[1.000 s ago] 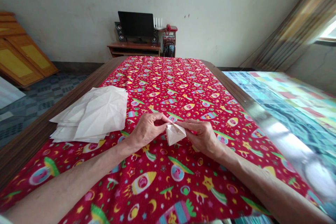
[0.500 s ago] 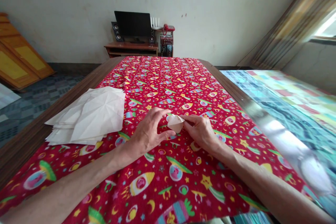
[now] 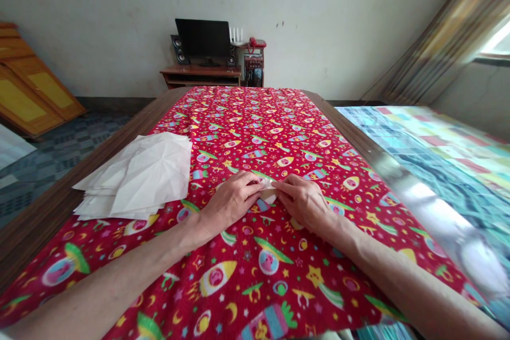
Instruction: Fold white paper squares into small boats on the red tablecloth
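Observation:
Between my hands, low over the red patterned cloth, is a small piece of folded white paper. My left hand pinches its left side with thumb and fingers together. From the right, my right hand grips the other side, its fingertips close to those of the left. Fingers cover much of the paper, so its full shape is hidden. A stack of creased white paper sheets lies on the cloth to the left, its top sheet marked with fold lines radiating from the middle.
Dark wooden table edges show beside the cloth. At the far end stand a monitor, a red telephone and a small desk. A bed with a patterned cover adjoins on the right; a wooden cabinet stands left.
My left fingers, apart around the paper before, have closed on its left side. The paper is now more covered and looks flatter. The stack has stayed in place.

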A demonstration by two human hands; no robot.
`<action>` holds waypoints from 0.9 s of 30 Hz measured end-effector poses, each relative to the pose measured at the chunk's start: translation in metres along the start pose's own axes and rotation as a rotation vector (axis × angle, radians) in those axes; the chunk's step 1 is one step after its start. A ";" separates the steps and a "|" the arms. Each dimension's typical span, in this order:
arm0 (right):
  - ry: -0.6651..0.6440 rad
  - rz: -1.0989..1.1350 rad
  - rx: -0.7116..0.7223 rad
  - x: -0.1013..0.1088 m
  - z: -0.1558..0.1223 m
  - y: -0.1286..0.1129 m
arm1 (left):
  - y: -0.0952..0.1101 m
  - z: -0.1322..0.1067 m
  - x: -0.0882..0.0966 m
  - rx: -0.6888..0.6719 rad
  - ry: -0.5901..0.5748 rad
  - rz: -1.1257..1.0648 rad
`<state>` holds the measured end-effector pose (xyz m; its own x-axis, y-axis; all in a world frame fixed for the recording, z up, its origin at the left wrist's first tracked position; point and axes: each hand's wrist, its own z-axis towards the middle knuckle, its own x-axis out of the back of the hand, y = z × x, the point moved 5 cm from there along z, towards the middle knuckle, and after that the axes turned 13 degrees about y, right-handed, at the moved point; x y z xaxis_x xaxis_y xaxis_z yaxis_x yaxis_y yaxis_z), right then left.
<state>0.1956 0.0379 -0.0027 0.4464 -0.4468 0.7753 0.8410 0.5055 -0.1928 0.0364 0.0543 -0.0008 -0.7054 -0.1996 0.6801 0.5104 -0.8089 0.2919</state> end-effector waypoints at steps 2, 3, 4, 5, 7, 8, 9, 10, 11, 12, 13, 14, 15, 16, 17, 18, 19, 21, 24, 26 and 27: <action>-0.042 -0.050 0.065 0.001 0.000 -0.001 | 0.004 0.002 -0.001 -0.022 -0.041 0.042; -0.061 -0.063 0.088 0.001 0.000 -0.001 | 0.005 0.003 0.000 -0.024 -0.047 0.059; -0.077 -0.070 0.103 0.001 0.000 -0.001 | 0.005 0.004 0.000 -0.023 -0.049 0.071; -0.091 -0.074 0.112 0.002 0.000 0.000 | 0.005 0.004 0.001 -0.022 -0.046 0.077; -0.119 -0.084 0.116 0.002 0.001 0.000 | 0.004 0.003 0.000 -0.028 -0.048 0.077; -0.136 -0.093 0.113 0.001 0.001 0.000 | 0.004 0.003 -0.001 -0.034 -0.049 0.075; -0.152 -0.098 0.109 0.001 0.002 -0.001 | 0.003 0.002 -0.001 -0.041 -0.048 0.075; -0.167 -0.099 0.104 0.001 0.002 -0.001 | 0.002 0.001 -0.002 -0.045 -0.048 0.076; -0.179 -0.096 0.096 0.001 0.003 -0.001 | 0.001 0.001 -0.003 -0.047 -0.049 0.077; -0.186 -0.091 0.088 0.001 0.003 -0.002 | 0.001 0.000 -0.003 -0.046 -0.050 0.077; -0.189 -0.084 0.079 0.002 0.003 -0.002 | 0.000 0.000 -0.004 -0.044 -0.052 0.076; -0.192 -0.076 0.069 0.002 0.003 -0.002 | 0.000 0.000 -0.004 -0.043 -0.052 0.073; -0.192 -0.067 0.060 0.002 0.003 -0.002 | 0.000 0.000 -0.004 -0.042 -0.052 0.069; -0.189 -0.057 0.055 0.002 0.003 -0.002 | -0.001 0.000 -0.004 -0.041 -0.048 0.066; -0.183 -0.044 0.052 0.002 0.003 -0.002 | -0.001 0.000 -0.004 -0.041 -0.044 0.063; -0.175 -0.030 0.054 0.002 0.003 -0.002 | -0.001 0.000 -0.004 -0.041 -0.040 0.061; -0.167 -0.016 0.058 0.002 0.002 -0.002 | -0.001 0.000 -0.004 -0.041 -0.035 0.059; -0.155 0.003 0.068 0.001 0.001 -0.001 | -0.001 0.000 -0.004 -0.041 -0.032 0.052; -0.157 0.012 0.088 -0.001 0.000 0.000 | -0.001 0.000 -0.004 -0.035 -0.039 0.042; -0.159 0.019 0.097 0.000 -0.001 0.001 | -0.001 0.000 -0.003 -0.033 -0.039 0.039; -0.160 0.027 0.098 0.001 -0.001 0.001 | -0.001 0.000 -0.003 -0.036 -0.037 0.038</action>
<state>0.1968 0.0376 -0.0028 0.4079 -0.3132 0.8576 0.7919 0.5889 -0.1616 0.0385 0.0558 -0.0031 -0.6669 -0.2111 0.7146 0.5182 -0.8205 0.2412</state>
